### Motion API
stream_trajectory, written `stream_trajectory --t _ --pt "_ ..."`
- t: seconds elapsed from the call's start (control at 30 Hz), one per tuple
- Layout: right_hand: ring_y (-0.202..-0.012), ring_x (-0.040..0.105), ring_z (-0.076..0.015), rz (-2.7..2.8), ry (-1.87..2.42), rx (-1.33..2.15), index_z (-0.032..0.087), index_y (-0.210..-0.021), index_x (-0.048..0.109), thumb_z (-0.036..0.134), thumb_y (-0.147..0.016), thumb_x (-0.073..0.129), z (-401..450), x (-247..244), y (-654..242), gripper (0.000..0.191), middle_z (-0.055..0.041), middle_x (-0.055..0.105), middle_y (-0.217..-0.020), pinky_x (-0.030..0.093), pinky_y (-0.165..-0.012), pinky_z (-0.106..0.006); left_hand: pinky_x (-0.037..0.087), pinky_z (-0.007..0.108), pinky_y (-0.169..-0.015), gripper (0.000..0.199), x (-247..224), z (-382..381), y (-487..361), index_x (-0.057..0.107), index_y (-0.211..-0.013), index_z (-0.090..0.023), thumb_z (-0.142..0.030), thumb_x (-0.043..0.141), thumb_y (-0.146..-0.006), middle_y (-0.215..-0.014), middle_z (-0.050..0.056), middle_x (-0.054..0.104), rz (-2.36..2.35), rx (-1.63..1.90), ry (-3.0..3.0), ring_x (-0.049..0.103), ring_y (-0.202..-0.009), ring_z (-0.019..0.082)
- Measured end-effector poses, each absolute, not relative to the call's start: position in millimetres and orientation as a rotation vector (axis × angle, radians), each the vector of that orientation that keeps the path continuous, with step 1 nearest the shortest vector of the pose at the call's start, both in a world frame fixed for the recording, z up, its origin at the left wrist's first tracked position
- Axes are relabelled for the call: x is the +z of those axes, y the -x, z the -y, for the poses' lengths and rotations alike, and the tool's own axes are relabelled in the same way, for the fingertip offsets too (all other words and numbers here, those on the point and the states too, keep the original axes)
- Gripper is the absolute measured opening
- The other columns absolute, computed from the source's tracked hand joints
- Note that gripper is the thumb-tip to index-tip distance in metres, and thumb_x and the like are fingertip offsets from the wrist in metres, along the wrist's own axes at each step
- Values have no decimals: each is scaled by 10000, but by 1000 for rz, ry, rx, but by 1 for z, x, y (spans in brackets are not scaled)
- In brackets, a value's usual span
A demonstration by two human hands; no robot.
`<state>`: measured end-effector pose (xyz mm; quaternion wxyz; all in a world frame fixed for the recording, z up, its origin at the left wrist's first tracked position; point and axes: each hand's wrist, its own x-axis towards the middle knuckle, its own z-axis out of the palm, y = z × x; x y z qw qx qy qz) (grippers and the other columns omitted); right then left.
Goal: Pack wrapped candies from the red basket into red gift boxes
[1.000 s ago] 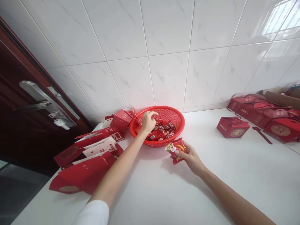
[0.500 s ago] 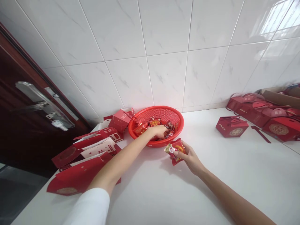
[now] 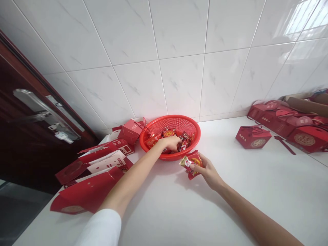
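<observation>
Reaching into a red plastic basket [image 3: 196, 136], my left hand [image 3: 172, 143] has its fingers curled down among wrapped candies [image 3: 185, 140]. Its fingertips are partly hidden, and I cannot make out what they pinch. Just in front of the basket's right side, my right hand [image 3: 208, 171] is closed round red and gold snack packets [image 3: 193, 162], the thumb pressed over them. A smaller packet with a white round label lies on top in that grip. The packets are held a little above the white tabletop [image 3: 174, 208].
Several open red gift boxes [image 3: 87, 189] stand at the left, beside my left forearm. One closed red box [image 3: 253, 137] sits to the right, near a dark red strip [image 3: 285, 145]. More red boxes [image 3: 280, 123] line the wall. A door handle [image 3: 47, 116] is at far left.
My left hand has shifted slightly within the basket, its fingers still down among the candies. My right hand keeps the packets in nearly the same place. The view has tilted a little.
</observation>
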<state>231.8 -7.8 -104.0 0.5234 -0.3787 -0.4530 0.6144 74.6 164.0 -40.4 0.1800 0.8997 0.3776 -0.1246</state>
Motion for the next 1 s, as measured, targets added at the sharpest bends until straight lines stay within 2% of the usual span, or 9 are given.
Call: stream_trajectory --t 0.2,0.27,0.4,0.57,0.67,0.73,0.83,0.9,1.0 --pt "-755 713 -216 1090 915 1469 197 -1072 631 449 -742 834 9 -104 -232 462 -79 751 -994 585 -636 -351 420 261 -575 167 -36 -160 -65 658 -661 -220 -199 790 -561 -625 -29 650 -1051 -12 -2453 615 -629 192" --pt "-761 712 -218 1093 919 1463 196 -1063 633 447 -745 833 9 -104 -232 453 -82 751 -999 586 -642 -353 433 255 -608 168 -35 -160 -65 664 -666 -213 -246 807 -583 -652 -27 664 -1101 154 -2416 628 -672 188" --pt "-764 712 -223 1100 916 1464 199 -1046 635 450 -754 829 8 -103 -233 431 -67 744 -949 589 -650 -363 473 269 -712 83 -35 -165 -65 678 -743 -181 -263 686 -749 -813 26 731 -1259 511 -2310 649 -765 180" --pt "-762 715 -228 1094 912 1469 202 -1053 633 449 -748 835 8 -103 -234 441 -57 737 -932 590 -652 -370 495 291 -759 227 -38 -172 -61 714 -806 -157 -357 614 -846 -858 68 759 -1324 626 -2206 667 -791 194" --pt "-760 713 -228 1094 917 1466 200 -1044 636 452 -746 836 9 -102 -234 438 -62 741 -936 590 -656 -377 494 274 -759 172 -40 -171 -59 744 -765 -177 -310 643 -807 -809 43 764 -1299 524 -2200 681 -782 193" --pt "-755 710 -226 1093 921 1462 200 -1045 638 451 -745 835 9 -102 -234 439 -66 743 -947 591 -656 -378 488 252 -700 63 -41 -169 -59 762 -725 -203 -243 725 -693 -735 6 754 -1260 395 -2200 681 -718 185" --pt "-754 708 -223 1099 923 1455 199 -1048 637 445 -753 829 9 -102 -235 429 -69 745 -954 591 -652 -375 453 236 -597 121 -41 -167 -59 752 -627 -230 -149 773 -539 -594 -39 702 -1209 248 -2192 647 -610 171" --pt "-760 707 -221 1107 917 1452 199 -1040 635 441 -766 820 9 -102 -235 410 -69 745 -955 592 -647 -369 436 243 -596 87 -41 -168 -59 734 -592 -226 -150 750 -552 -570 -37 679 -1217 273 -2187 630 -613 172" --pt "-767 705 -220 1116 907 1456 202 -1022 635 441 -778 811 9 -102 -235 384 -67 745 -958 593 -643 -364 433 265 -657 42 -40 -172 -58 712 -620 -204 -219 694 -654 -637 -14 682 -1266 452 -2160 621 -697 185"
